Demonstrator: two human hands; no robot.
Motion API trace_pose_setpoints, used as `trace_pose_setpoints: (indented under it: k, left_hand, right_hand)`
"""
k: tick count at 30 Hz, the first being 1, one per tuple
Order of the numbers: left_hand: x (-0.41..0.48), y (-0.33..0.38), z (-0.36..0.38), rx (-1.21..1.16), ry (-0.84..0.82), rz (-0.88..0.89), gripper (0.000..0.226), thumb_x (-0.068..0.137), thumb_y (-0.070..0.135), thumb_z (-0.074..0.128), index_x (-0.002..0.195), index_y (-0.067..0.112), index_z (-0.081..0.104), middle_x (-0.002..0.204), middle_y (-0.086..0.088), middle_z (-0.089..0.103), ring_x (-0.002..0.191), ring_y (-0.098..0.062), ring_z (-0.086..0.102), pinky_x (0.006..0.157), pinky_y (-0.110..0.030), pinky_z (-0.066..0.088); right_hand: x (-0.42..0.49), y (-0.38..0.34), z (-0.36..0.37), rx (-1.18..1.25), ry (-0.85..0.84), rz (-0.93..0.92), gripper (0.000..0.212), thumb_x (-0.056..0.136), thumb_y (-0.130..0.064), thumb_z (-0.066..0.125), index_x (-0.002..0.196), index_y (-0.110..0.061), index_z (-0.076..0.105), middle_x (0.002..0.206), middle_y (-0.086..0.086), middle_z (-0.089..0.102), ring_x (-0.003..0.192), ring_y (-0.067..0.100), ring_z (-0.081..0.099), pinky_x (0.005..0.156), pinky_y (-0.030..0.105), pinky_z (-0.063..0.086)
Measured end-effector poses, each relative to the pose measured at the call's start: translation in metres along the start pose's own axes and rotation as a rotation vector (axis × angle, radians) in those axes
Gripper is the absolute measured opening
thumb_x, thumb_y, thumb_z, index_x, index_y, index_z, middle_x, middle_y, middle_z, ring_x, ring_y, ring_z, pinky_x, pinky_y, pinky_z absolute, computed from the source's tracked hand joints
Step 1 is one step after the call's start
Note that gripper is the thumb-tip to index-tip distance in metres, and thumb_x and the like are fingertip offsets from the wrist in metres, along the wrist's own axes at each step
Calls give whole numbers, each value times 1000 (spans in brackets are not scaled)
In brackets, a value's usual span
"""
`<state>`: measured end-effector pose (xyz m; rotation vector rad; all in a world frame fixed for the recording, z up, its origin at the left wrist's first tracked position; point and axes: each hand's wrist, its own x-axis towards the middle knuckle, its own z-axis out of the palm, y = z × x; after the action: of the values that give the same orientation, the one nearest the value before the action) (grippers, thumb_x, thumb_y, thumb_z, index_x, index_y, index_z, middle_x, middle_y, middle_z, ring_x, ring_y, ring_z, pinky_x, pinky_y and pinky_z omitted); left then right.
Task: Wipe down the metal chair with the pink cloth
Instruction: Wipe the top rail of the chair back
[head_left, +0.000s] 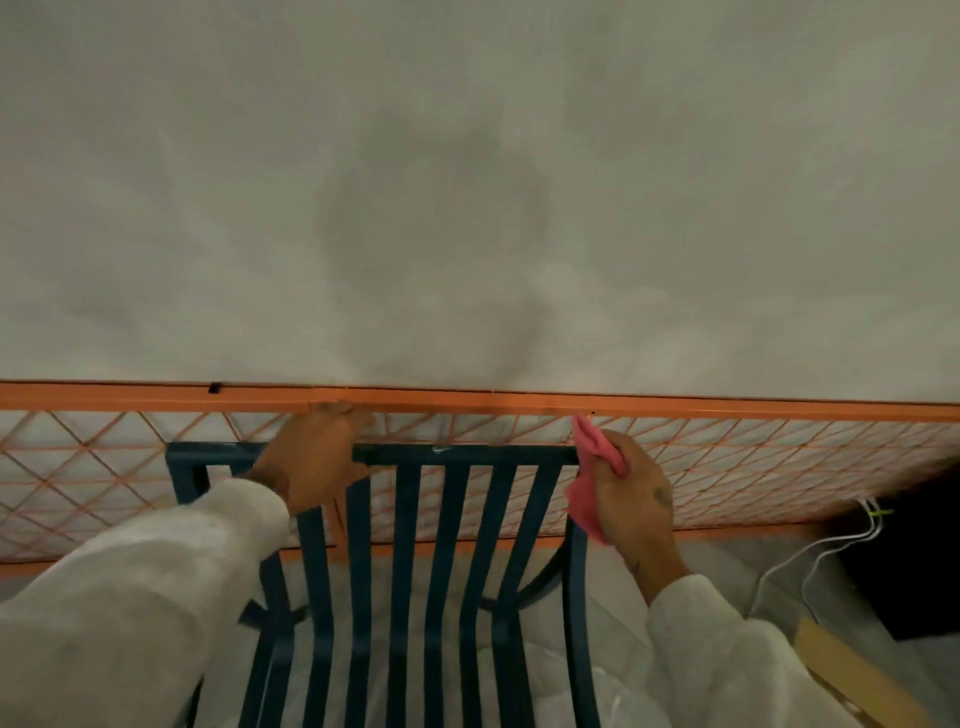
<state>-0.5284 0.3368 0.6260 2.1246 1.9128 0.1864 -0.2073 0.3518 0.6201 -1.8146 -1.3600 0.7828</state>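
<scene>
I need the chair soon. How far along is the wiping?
Nothing shows as finished. Right now the right hand presses the pink cloth on the top right corner of the chair, while the left hand steadies the top rail. The slats and seat may remain.

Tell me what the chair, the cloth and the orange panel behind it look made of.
Chair: painted metal by the look, dark blue flat slats with a small chip on the top rail. Pink cloth: soft fabric, bunched in the right hand. Orange panel: probably coated metal, thin wire lattice in a square-edged frame.
</scene>
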Motion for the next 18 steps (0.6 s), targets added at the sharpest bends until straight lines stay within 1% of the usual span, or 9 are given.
trace_pose_setpoints:
  k: [2,3,6,7,9,10,14,16,18]
  left_hand:
    - [3,-18,1,11,-47,14,48,82,31,69,127,23,56,130,-2,59,110,-22,59,92,-39,52]
    - [4,-26,2,19,-69,30,40,82,31,68,121,24,60,127,-1,60,108,-20,59,92,-38,52]
    - [8,-36,4,-1,-70,78,26,84,29,68,108,22,67,115,1,65,102,-18,60,89,-38,52]
    - [10,-38,4,-26,-74,76,23,84,28,69,106,21,68,111,1,66,99,-18,61,88,-38,52]
    - [13,-37,4,-57,-76,62,18,83,26,70,100,20,69,101,1,68,89,-17,63,82,-38,55]
    - [13,-38,5,-70,-74,53,16,82,25,71,97,20,69,97,1,68,84,-17,62,79,-38,55]
    - [9,-38,8,-118,-26,36,14,82,22,72,94,17,70,96,0,66,84,-18,61,78,-36,53]
    - [7,-37,9,-120,-3,29,16,82,23,72,97,17,70,97,0,66,86,-17,59,75,-31,49]
    - [5,-35,11,-121,20,21,18,82,23,73,98,17,70,98,0,66,85,-16,58,72,-27,43]
  right_hand:
    - [5,0,11,-15,33,-24,23,99,-31,52,120,-35,60,107,-3,64,90,20,67,69,36,62]
    - [6,0,17,-24,20,-21,23,100,-26,51,119,-35,60,107,-2,63,89,21,68,69,37,63]
    - [6,0,35,-161,-56,-74,20,101,-18,48,110,-30,62,107,-3,60,93,14,62,69,14,55]
    - [5,-4,45,-202,-76,-105,20,101,-18,47,111,-26,63,107,-4,59,92,12,61,70,14,54]
    - [1,-12,64,-226,-116,-97,25,101,-19,46,118,-24,64,107,-3,60,94,14,61,83,25,55]
    - [-2,-18,74,-215,-147,-88,26,101,-21,45,119,-26,64,108,-3,61,97,15,61,84,26,52]
    - [-9,-38,106,-176,-288,-135,28,102,-23,44,121,-27,63,112,-3,63,93,6,58,69,9,40]
    - [-13,-38,107,-182,-384,-165,31,102,-19,44,125,-29,62,116,-3,63,90,4,58,65,5,42]
    - [-13,-31,94,-180,-448,-162,38,101,-12,42,129,-30,59,118,0,64,82,6,64,59,8,49]
